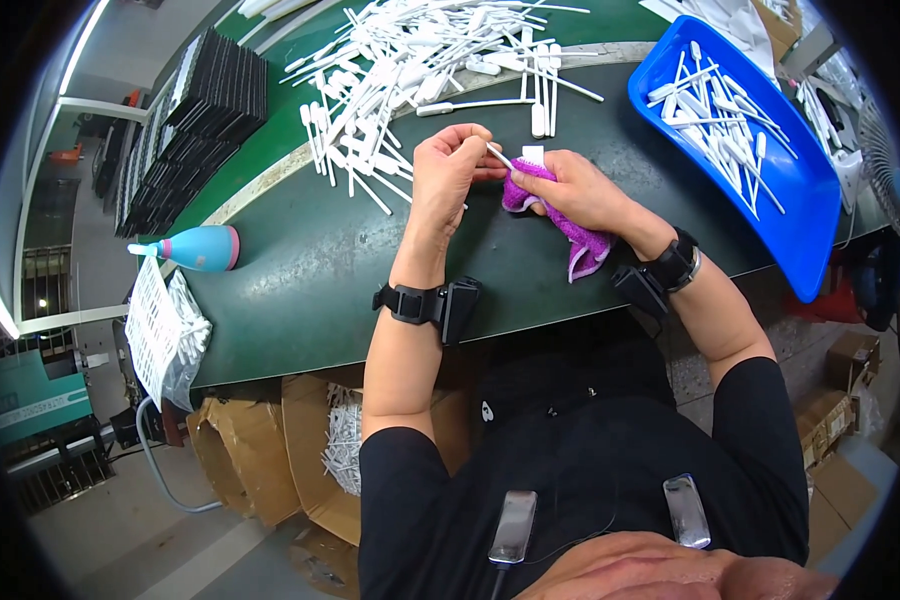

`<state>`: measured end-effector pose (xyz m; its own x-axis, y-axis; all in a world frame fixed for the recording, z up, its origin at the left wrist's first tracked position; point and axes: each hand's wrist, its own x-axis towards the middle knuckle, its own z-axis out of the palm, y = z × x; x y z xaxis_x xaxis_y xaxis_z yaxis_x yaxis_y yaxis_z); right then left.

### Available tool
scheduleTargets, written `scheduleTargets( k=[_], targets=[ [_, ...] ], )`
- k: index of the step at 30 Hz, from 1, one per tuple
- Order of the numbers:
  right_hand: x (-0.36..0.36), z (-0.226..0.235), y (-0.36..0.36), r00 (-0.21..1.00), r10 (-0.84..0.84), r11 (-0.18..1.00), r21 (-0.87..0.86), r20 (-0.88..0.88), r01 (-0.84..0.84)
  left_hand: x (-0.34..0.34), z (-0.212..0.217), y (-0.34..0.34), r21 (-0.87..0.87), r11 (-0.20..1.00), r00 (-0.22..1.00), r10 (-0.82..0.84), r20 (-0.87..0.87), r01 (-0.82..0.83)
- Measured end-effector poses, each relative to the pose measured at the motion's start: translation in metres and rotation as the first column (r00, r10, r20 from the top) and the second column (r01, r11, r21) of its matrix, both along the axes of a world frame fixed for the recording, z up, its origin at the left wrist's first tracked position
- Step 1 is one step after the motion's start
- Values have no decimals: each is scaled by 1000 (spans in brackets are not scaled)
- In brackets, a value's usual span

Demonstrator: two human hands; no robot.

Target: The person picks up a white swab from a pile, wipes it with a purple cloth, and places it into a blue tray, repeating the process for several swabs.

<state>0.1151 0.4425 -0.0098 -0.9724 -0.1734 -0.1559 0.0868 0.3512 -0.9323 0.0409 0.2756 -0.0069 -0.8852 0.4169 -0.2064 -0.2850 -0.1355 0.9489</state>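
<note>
Over the near side of the green table, my left hand (444, 178) is closed in a pinch on the thin stem of a white plastic stick (500, 156). My right hand (588, 192) grips a purple cloth (590, 247) that is bunched around the stick beside my left fingertips. A loose end of the cloth hangs down toward me. A small white piece (533, 155) shows above the right fingers; whether it is a label or part of the stick I cannot tell. Beyond my hands lies a large heap of similar white sticks (420, 60) with thicker oval heads.
To the right, a blue tray (805, 225) holds several white sticks. A blue bottle (202, 248) lies at the left beside a sheet of paper (153, 335) and a plastic bag. Black stacked trays (215, 95) stand far left. Cardboard boxes (232, 450) sit below the table edge.
</note>
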Motion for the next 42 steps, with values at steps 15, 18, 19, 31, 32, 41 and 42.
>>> scheduleTargets(
  k=[15,18,19,31,32,41,42],
  targets=[
    [7,11,-2,997,-72,992,98,-30,75,3,-4,5,27,996,997,-80,-3,80],
    [8,11,0,998,-69,995,74,7,68,3,-9,5,73,992,993,-104,50,100],
    [8,10,1,997,-68,997,35,26,68,3,-9,6,99,989,991,-116,72,108],
    [4,7,10,995,-52,995,-79,82,59,1,-3,1,206,970,976,-162,148,130],
    [4,8,9,995,-51,995,-80,84,58,1,-4,0,216,967,973,-172,151,138],
    [8,15,7,998,-62,998,3,25,62,2,-4,1,150,979,980,-155,121,136],
    [8,16,7,998,-62,998,3,26,62,2,-5,3,132,984,986,-135,97,121]
  ],
)
